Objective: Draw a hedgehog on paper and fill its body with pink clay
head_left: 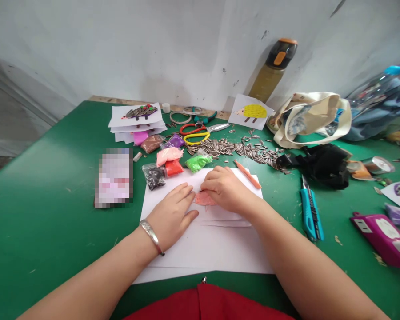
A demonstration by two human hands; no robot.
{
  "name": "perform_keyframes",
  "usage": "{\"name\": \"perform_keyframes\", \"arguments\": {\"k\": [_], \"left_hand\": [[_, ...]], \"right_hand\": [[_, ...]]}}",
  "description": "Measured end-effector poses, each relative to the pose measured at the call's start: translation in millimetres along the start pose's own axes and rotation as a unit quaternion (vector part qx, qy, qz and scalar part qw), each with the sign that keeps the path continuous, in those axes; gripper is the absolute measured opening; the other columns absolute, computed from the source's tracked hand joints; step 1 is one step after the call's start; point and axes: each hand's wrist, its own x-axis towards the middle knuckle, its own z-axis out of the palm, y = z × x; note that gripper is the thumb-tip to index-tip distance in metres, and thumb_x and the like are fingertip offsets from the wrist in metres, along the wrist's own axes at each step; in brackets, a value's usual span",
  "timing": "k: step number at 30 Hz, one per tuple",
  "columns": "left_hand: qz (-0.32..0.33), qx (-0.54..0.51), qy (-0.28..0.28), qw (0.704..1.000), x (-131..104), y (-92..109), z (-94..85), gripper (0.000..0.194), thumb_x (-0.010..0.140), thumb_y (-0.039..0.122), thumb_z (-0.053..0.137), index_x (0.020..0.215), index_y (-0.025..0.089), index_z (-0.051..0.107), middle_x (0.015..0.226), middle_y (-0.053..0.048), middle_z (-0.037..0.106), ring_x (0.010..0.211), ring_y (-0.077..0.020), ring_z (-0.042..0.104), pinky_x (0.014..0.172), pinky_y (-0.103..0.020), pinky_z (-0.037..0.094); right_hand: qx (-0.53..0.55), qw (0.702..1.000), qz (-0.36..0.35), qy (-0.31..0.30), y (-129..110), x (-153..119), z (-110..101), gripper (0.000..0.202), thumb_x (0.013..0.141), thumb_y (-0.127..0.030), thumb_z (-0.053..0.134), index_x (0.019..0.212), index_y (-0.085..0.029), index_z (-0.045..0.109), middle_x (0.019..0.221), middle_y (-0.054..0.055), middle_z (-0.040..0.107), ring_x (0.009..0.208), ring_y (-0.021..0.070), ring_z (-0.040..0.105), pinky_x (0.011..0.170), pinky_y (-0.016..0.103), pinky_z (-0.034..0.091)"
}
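Pink patch (206, 201): on the small white sheet (226, 217), between the two hands, partly covered by the right one; thin drawn lines show below it.
Left hand (174, 215): palm down, fingers and thumb spread on the paper, fingertips near the patch's left end.
Right hand (224, 189): fingers bent together over the patch; I cannot tell whether they pinch anything.
Large sheets (206, 253): beneath the small one, reaching nearly to the red garment (213, 304), with a green strip of table (53, 213) between.
Orange marker (247, 174): slanting across the paper's upper right corner, close beyond the right wrist.
Blue cutter (310, 213): right of the right forearm, blade pointing away; green surface separates it from the paper.
Blurred-out flat item (114, 178): left of the paper, with green running on to the table's slanting left edge.
Coloured packets (174, 167): bunched at the paper's upper edge, crowding the space ahead of the left hand.
Seeds (256, 152): spread behind the marker, beside the scissors (216, 128).
Tote bag (280, 133): far right, behind a black bag (326, 166).
Bottle (273, 69): by the wall (120, 49), behind the yellow hedgehog picture (251, 111).
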Motion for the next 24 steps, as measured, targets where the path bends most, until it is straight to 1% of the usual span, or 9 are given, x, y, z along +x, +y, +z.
{"name": "perform_keyframes", "arguments": {"k": [5,9,15,20,24], "left_hand": [[-0.002,-0.013,0.002,1.000,0.4,-0.2,-1.1,0.040,0.093,0.034,0.046,0.123,0.010,0.057,0.134,-0.017,0.055,0.131,-0.0295,0.045,0.109,-0.048,0.041],[-0.005,-0.014,0.000,1.000,0.1,-0.7,-0.4,0.040,0.093,0.035,0.046,0.124,0.011,0.056,0.135,-0.016,0.055,0.132,-0.0295,0.044,0.109,-0.047,0.040],[-0.006,0.002,0.005,1.000,0.4,1.2,0.8,0.040,0.093,0.034,0.046,0.123,0.010,0.056,0.134,-0.017,0.056,0.131,-0.0286,0.045,0.108,-0.047,0.041],[-0.005,0.014,-0.006,1.000,0.7,3.2,-1.8,0.041,0.092,0.033,0.049,0.123,0.007,0.057,0.133,-0.018,0.056,0.131,-0.0295,0.046,0.108,-0.046,0.041],[-0.008,0.015,-0.008,1.000,0.6,3.7,-3.3,0.039,0.091,0.032,0.050,0.123,0.011,0.056,0.134,-0.016,0.056,0.132,-0.0283,0.045,0.108,-0.045,0.041]], "right_hand": [[-0.009,1.000,0.023,0.001,-2.4,0.2,-4.1,0.025,0.087,-0.010,0.052,0.084,-0.021,0.073,0.079,0.004,0.065,0.080,0.0179,0.047,0.071,0.031,0.031],[-0.011,1.000,0.010,-0.009,-2.7,-0.4,-5.2,0.025,0.088,-0.009,0.052,0.084,-0.022,0.073,0.078,0.004,0.065,0.081,0.0183,0.048,0.071,0.031,0.031],[-0.027,0.999,0.037,0.021,4.7,-5.4,-1.4,0.025,0.088,-0.012,0.051,0.084,-0.020,0.074,0.077,0.005,0.065,0.079,0.0187,0.048,0.071,0.032,0.032],[-0.026,0.999,0.019,0.007,8.0,-9.6,-1.8,0.024,0.086,-0.011,0.052,0.084,-0.021,0.073,0.075,0.004,0.064,0.078,0.0185,0.049,0.070,0.031,0.033],[-0.032,0.998,0.052,0.022,7.3,-10.0,-2.2,0.025,0.083,-0.007,0.053,0.081,-0.020,0.074,0.077,0.005,0.065,0.079,0.0188,0.051,0.069,0.030,0.034]]}}
